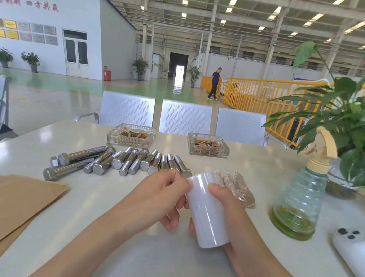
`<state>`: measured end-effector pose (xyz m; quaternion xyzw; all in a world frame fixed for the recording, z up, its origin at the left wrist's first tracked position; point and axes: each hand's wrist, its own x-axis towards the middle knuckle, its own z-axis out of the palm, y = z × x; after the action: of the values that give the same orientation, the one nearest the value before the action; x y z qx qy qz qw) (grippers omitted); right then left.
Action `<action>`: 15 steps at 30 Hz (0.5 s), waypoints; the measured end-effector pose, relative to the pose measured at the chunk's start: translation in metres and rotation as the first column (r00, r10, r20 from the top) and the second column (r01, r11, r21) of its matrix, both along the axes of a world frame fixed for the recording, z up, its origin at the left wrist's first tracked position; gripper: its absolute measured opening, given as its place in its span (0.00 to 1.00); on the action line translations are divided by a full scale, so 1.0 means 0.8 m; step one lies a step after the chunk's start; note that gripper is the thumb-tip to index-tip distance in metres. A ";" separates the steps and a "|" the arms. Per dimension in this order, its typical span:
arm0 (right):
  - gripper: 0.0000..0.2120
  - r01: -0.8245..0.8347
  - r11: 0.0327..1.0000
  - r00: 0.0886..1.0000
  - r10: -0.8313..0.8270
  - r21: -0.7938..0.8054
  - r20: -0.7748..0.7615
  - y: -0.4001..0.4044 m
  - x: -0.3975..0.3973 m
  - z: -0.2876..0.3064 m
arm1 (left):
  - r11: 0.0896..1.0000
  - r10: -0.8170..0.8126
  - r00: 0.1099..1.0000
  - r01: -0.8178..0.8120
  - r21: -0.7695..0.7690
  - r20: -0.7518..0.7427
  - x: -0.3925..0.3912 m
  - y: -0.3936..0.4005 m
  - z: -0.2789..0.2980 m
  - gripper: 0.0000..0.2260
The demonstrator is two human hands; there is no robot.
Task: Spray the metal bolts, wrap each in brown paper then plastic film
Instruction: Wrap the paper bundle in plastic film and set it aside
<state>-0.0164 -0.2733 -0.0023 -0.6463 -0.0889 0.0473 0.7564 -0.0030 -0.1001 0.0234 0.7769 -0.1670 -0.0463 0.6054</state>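
Film roll [206, 210] gripped by right hand [226, 205]; left hand [163, 200] pinches its top edge.

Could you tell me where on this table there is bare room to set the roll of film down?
Bare tabletop lies under the roll of film, between the brown paper and spray bottle. Another patch sits between the right ashtray and the bottle. It is crowded around the bolts and wrapped bolts.

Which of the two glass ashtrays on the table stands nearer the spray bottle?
The right-hand ashtray, beyond the wrapped bolts. The other ashtray sits further left, behind the bare bolts, farther from the spray bottle.
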 end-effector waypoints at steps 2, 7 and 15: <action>0.28 -0.007 1.000 1.000 0.007 -0.001 -0.004 -0.002 0.001 -0.002 | 1.000 -0.001 1.000 0.001 0.011 0.011 0.000 0.000 0.001 0.13; 0.22 0.032 0.998 0.998 -0.030 -0.046 0.052 0.002 0.001 0.000 | 0.999 0.026 0.999 -0.027 0.031 0.044 -0.001 -0.001 -0.003 0.20; 0.17 0.058 0.995 0.998 -0.056 -0.078 0.036 0.002 -0.006 0.001 | 0.999 -0.018 0.999 0.017 0.039 0.031 0.000 0.004 -0.004 0.18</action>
<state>-0.0212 -0.2719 -0.0013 -0.6787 -0.0813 0.0182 0.7297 -0.0033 -0.0970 0.0204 0.7877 -0.1824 -0.0427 0.5869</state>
